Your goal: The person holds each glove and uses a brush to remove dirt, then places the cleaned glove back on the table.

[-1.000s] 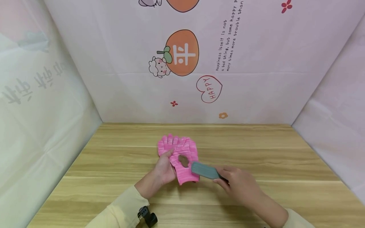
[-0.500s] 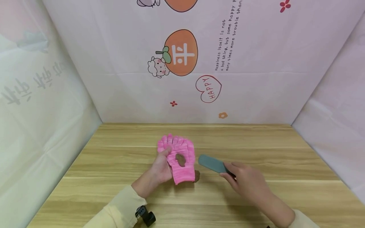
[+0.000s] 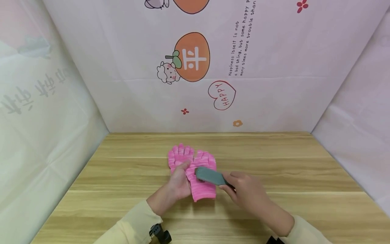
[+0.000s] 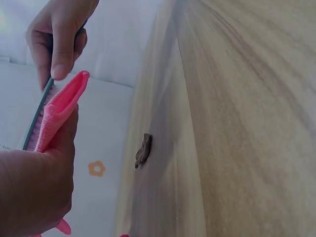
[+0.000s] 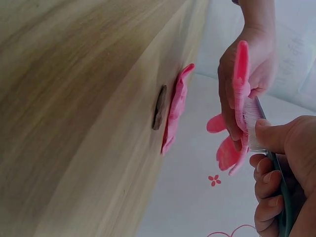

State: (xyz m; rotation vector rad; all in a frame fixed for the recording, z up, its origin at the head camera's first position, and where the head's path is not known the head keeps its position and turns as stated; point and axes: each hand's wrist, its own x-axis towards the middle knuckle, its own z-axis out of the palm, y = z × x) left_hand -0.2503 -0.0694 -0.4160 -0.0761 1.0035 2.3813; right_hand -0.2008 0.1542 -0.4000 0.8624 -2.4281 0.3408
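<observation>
My left hand point(image 3: 178, 183) holds a pink knit glove point(image 3: 204, 192) up off the table, thumb on top and fingers beneath. My right hand point(image 3: 245, 191) grips the dark handle of a grey-green brush point(image 3: 210, 175). Its pale bristles point(image 5: 253, 121) press against the glove, seen side-on in the right wrist view. A brown patch point(image 3: 196, 170) on the glove shows only at its edge, mostly hidden under the brush head. Behind the left hand a second pink glove point(image 3: 179, 153) lies flat on the table, also visible as a pink glove point(image 5: 177, 111) in the right wrist view.
A brown clump point(image 4: 143, 150) lies on the wood-grain table point(image 3: 122, 189) below the held glove, hidden from the head view. White printed cloth point(image 3: 137, 101) stands behind the table and on both sides.
The brush lifted off to the right of the glove, then came back left onto the brown patch. The held glove shifted slightly left, then right, now covering the brown clump in the head view.
</observation>
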